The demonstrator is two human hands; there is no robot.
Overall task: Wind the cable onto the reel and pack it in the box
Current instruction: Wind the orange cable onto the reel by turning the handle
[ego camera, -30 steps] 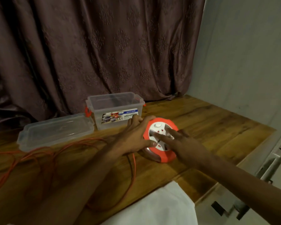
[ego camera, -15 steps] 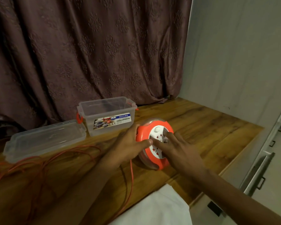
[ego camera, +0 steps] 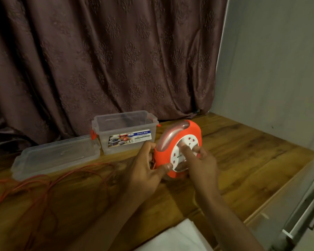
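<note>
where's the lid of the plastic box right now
In the head view the clear lid lies flat on the wooden table, far left, against the open box, with loose orange cable in front.

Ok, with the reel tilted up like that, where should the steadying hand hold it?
Probably the orange rim, from the left edge. The reel stands tilted on the table, socket face toward the camera. The left hand already holds that rim, thumb in front, leaving the white hub free for the right hand to turn.
</note>
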